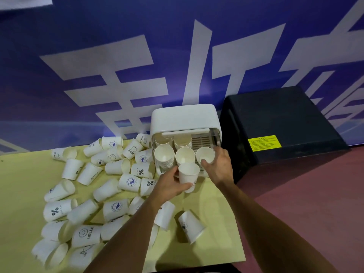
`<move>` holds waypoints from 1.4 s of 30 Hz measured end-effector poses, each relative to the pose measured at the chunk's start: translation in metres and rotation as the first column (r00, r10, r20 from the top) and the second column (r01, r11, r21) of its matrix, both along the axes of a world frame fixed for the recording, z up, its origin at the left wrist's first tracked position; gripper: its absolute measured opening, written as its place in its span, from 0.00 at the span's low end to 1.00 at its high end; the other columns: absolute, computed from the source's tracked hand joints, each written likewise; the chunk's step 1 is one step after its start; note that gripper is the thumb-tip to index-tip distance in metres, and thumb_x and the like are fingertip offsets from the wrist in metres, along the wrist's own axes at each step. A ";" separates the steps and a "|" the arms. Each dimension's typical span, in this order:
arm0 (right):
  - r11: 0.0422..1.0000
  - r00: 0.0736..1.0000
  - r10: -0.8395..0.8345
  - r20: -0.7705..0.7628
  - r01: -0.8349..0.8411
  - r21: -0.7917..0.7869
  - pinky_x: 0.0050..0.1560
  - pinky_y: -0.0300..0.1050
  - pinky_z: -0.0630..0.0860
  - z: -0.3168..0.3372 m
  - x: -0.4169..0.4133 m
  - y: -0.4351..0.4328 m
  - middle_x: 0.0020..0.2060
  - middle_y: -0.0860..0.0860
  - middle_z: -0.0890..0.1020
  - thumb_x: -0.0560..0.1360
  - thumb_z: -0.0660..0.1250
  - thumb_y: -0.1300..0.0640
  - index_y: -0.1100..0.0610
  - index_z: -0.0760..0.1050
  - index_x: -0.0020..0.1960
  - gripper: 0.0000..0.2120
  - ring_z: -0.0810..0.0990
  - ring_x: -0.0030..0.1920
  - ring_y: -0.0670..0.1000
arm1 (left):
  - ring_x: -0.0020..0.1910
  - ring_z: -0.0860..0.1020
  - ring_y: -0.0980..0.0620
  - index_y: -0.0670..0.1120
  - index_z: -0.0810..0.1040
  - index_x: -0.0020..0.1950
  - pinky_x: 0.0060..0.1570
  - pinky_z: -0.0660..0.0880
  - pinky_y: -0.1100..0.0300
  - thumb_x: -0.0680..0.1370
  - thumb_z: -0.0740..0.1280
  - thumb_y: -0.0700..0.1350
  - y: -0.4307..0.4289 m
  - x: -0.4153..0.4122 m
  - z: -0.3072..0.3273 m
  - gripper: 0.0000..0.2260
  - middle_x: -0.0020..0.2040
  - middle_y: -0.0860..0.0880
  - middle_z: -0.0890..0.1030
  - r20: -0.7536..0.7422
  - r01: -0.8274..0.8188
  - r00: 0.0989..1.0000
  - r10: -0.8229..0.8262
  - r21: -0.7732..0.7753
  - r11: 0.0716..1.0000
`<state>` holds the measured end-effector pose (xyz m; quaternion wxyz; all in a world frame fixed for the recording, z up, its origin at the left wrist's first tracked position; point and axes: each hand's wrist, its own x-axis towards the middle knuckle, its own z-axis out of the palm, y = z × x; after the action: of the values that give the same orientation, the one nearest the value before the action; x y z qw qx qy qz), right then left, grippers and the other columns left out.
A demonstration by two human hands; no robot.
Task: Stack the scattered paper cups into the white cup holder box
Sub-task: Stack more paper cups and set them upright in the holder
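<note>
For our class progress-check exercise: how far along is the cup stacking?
Done: three stacks stand at the front of the white box. In hand: left hand grips one cup; right hand holds the right stack. Left: many scattered cups on the table.

Print on the yellow label (262, 142), at 3 o'clock from the white cup holder box (183, 119), is unreadably small; the left forearm (137, 223) half-hides one lettered cup (167, 213).
</note>
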<state>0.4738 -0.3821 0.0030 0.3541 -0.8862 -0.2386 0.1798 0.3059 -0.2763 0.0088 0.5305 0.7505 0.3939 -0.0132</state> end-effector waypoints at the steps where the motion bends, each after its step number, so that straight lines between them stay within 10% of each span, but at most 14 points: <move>1: 1.000 1.000 0.006 0.009 -0.006 0.012 0.59 0.54 0.76 0.002 -0.002 -0.001 0.64 0.54 0.73 0.73 0.71 0.49 0.57 0.69 0.70 0.29 0.74 0.63 0.56 | 0.52 0.80 0.61 0.55 0.74 0.68 0.39 0.76 0.70 0.69 0.78 0.51 0.001 0.000 0.000 0.29 0.56 0.58 0.81 0.002 0.003 1.000 -0.003 0.005 1.000; 12: 0.985 0.980 0.152 -0.128 -0.140 0.100 0.52 0.43 0.75 0.036 -0.026 -0.004 0.56 0.50 0.80 0.75 0.68 0.38 0.53 0.73 0.66 0.27 0.79 0.53 0.48 | 0.50 0.81 0.59 0.54 0.78 0.60 0.54 0.80 0.53 0.64 0.78 0.60 0.010 0.006 0.004 0.27 0.51 0.58 0.83 0.048 0.045 0.998 -0.047 0.046 0.998; 30: 0.997 0.999 -0.053 0.001 0.053 0.060 0.58 0.53 0.78 0.061 -0.020 -0.013 0.62 0.48 0.78 0.63 0.66 0.34 0.49 0.71 0.68 0.37 0.80 0.58 0.52 | 0.49 0.80 0.54 0.53 0.77 0.60 0.50 0.77 0.61 0.67 0.80 0.56 0.019 0.022 0.012 0.25 0.51 0.54 0.80 0.099 0.046 0.994 -0.053 0.065 0.997; 42: 0.995 0.995 -0.093 0.028 0.092 0.048 0.53 0.51 0.77 0.043 -0.005 -0.001 0.63 0.48 0.74 0.67 0.75 0.48 0.50 0.69 0.68 0.32 0.78 0.57 0.53 | 0.44 0.80 0.58 0.50 0.80 0.54 0.49 0.77 0.65 0.67 0.80 0.55 0.025 0.016 0.000 0.20 0.48 0.53 0.83 0.071 -0.006 0.997 0.004 0.038 0.999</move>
<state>0.4692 -0.3833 0.0464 0.3787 -0.8905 -0.2068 0.1441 0.3218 -0.2514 0.0092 0.5299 0.7594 0.3769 0.0222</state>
